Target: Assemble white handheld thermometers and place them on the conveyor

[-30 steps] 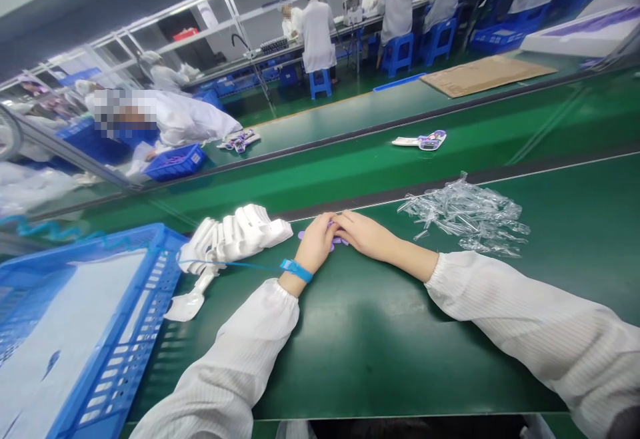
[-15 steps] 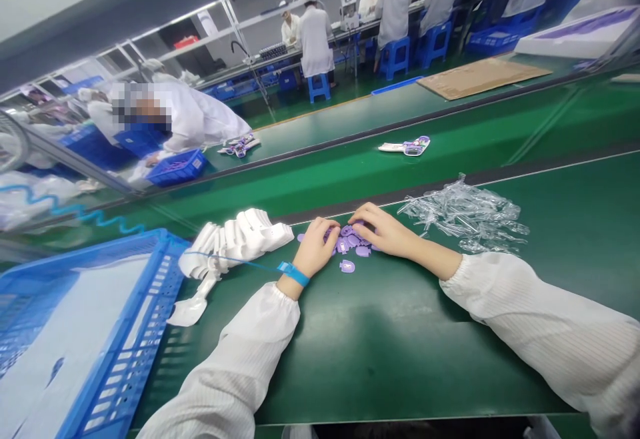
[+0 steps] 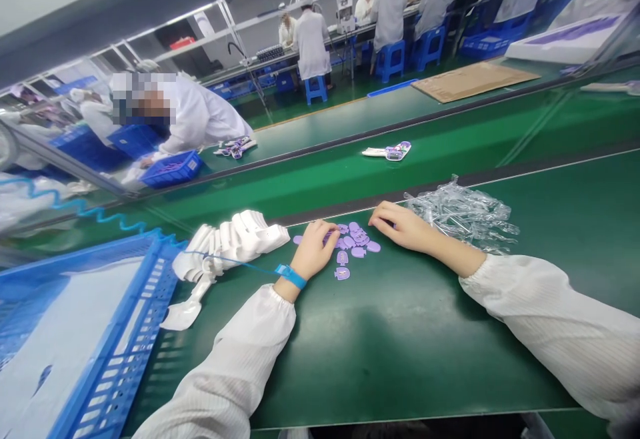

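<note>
Single head-worn view, facing forward and down, near the hands (image 3: pixel 315 250); seemingly tilted sideways

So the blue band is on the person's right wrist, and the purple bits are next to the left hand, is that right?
Not quite: the blue band is on the left wrist, not the right, as the head view shows. The purple bits are indeed next to the left hand.

Beyond the green belt (image 3: pixel 280 186), I see blue stools (image 3: pixel 390 60) standing on green floor (image 3: pixel 350 82); also beyond this belt rises a white frame (image 3: pixel 231 29).
</note>
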Demonstrator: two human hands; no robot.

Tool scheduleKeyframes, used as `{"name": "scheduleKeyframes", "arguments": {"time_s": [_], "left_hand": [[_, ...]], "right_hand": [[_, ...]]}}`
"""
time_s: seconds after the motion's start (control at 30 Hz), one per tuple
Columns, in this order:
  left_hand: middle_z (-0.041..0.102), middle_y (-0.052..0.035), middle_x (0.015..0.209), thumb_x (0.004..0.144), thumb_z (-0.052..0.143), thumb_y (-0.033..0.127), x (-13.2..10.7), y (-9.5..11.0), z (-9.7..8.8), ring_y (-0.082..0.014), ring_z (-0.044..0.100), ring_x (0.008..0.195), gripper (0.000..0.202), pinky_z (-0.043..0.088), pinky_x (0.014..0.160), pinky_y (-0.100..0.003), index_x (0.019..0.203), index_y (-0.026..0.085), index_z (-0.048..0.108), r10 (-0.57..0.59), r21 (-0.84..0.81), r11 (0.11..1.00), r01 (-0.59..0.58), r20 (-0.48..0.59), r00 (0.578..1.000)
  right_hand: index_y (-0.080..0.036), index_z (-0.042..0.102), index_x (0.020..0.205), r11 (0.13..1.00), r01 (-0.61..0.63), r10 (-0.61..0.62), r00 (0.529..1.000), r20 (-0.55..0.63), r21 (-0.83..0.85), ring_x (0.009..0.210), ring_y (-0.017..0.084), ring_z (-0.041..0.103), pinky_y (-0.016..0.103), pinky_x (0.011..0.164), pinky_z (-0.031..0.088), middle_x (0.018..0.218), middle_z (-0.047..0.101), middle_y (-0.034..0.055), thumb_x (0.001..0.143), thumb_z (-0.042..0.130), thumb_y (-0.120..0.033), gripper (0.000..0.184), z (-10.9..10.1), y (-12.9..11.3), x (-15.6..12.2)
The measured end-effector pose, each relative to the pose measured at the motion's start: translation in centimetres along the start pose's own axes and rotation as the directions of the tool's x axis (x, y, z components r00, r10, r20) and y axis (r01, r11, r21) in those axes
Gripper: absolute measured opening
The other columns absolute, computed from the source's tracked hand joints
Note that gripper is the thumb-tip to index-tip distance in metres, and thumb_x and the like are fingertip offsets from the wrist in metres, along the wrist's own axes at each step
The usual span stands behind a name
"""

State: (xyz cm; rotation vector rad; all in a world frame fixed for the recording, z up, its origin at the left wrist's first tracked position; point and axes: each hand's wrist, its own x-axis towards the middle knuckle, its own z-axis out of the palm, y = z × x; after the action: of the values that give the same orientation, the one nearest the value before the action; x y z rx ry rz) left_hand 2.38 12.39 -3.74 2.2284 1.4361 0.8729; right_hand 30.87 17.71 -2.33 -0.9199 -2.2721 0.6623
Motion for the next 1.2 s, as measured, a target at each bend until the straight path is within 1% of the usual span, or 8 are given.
{"name": "scheduleKeyframes", "arguments": {"time_s": [0.2, 0.47, 0.6, 0.7, 0.83, 1.0, 1.13, 1.2], "left_hand": [[0.072, -0.0089, 0.115, 0.113, 0.052, 0.031, 0.1, -0.2, 0.5, -0.0280, 0.063, 0.111, 0.021, 0.051, 0.105, -0.047, 0.115, 0.021, 0.071, 0.023, 0.006, 1.000, -0.023, -0.003, 1.000], [0.063, -0.0119, 0.118, 0.114, 0.044, 0.027, 0.1, -0.5, 0.8, -0.0260, 0.063, 0.116, 0.026, 0.052, 0.110, -0.044, 0.119, 0.018, 0.068, 0.020, -0.049, 0.999, -0.024, -0.085, 0.996], [0.062, -0.0135, 0.120, 0.114, 0.037, 0.021, 0.0, -0.9, 0.7, -0.0254, 0.063, 0.119, 0.030, 0.051, 0.111, -0.043, 0.117, 0.017, 0.066, -0.002, -0.076, 0.997, -0.008, -0.133, 0.991], [0.065, -0.0119, 0.116, 0.112, 0.038, 0.017, 0.0, -0.9, 0.5, -0.0243, 0.065, 0.113, 0.028, 0.054, 0.107, -0.041, 0.114, 0.018, 0.066, 0.009, -0.086, 0.996, -0.020, -0.122, 0.993], [0.068, -0.0105, 0.114, 0.110, 0.044, 0.015, 0.0, -0.6, 0.4, -0.0242, 0.067, 0.112, 0.024, 0.055, 0.104, -0.040, 0.114, 0.019, 0.067, 0.041, -0.092, 0.994, -0.052, -0.116, 0.992], [0.070, -0.0103, 0.114, 0.110, 0.048, 0.017, -0.4, 0.0, -0.3, -0.0247, 0.066, 0.112, 0.022, 0.055, 0.103, -0.041, 0.112, 0.020, 0.069, 0.091, -0.089, 0.990, -0.108, -0.174, 0.981], [0.070, -0.0100, 0.113, 0.110, 0.048, 0.017, -0.8, 0.3, -1.4, -0.0248, 0.067, 0.112, 0.023, 0.055, 0.103, -0.042, 0.111, 0.021, 0.070, 0.110, -0.062, 0.990, -0.127, -0.229, 0.967], [0.069, -0.0099, 0.113, 0.109, 0.046, 0.016, -0.1, 0.2, -1.7, -0.0246, 0.067, 0.113, 0.024, 0.055, 0.104, -0.043, 0.111, 0.021, 0.070, 0.098, -0.045, 0.993, -0.112, -0.247, 0.964]], "right_hand": [[-0.022, 0.072, 0.102, 0.996, 0.080, -0.082, 0.996, 0.044, 0.037, 0.105, 0.027, 0.067, 0.044, 0.097, 0.056, 0.105, 0.069, 0.0095, 0.112, 0.049, -0.041, 0.031, 3.7, -2.8, 1.0], [-0.022, 0.061, 0.099, 0.999, 0.027, -0.025, 0.997, -0.071, 0.020, 0.104, 0.028, 0.062, 0.045, 0.096, 0.053, 0.102, 0.062, 0.0103, 0.113, 0.045, -0.031, 0.023, 7.5, -4.4, 2.8], [-0.021, 0.060, 0.106, 0.999, 0.043, -0.043, 0.997, -0.060, 0.012, 0.108, 0.030, 0.059, 0.047, 0.098, 0.052, 0.107, 0.063, 0.0122, 0.109, 0.049, -0.023, 0.011, 9.0, -5.4, 3.4], [-0.021, 0.059, 0.103, 0.998, 0.066, -0.066, 0.997, -0.031, 0.021, 0.104, 0.029, 0.060, 0.045, 0.094, 0.052, 0.106, 0.064, 0.0110, 0.106, 0.053, -0.020, 0.007, 9.0, -5.4, 3.4], [-0.022, 0.059, 0.098, 0.996, 0.083, -0.083, 0.997, -0.004, 0.034, 0.092, 0.024, 0.061, 0.039, 0.086, 0.052, 0.100, 0.065, 0.0082, 0.111, 0.048, -0.025, 0.018, 7.7, -4.9, 3.0], [-0.022, 0.061, 0.101, 0.998, 0.053, -0.054, 0.998, -0.045, -0.017, 0.099, 0.027, 0.058, 0.043, 0.092, 0.049, 0.101, 0.068, 0.0099, 0.115, 0.041, -0.030, 0.025, 6.5, -4.7, 2.9], [-0.022, 0.063, 0.096, 0.995, 0.082, -0.083, 0.996, -0.011, -0.054, 0.095, 0.026, 0.056, 0.043, 0.091, 0.045, 0.095, 0.068, 0.0072, 0.111, 0.049, -0.027, 0.021, 6.7, -4.5, 2.6], [-0.021, 0.065, 0.097, 0.993, 0.101, -0.101, 0.995, -0.001, -0.064, 0.095, 0.026, 0.055, 0.044, 0.092, 0.044, 0.093, 0.068, 0.0062, 0.107, 0.054, -0.023, 0.015, 6.9, -4.5, 2.5]]}}
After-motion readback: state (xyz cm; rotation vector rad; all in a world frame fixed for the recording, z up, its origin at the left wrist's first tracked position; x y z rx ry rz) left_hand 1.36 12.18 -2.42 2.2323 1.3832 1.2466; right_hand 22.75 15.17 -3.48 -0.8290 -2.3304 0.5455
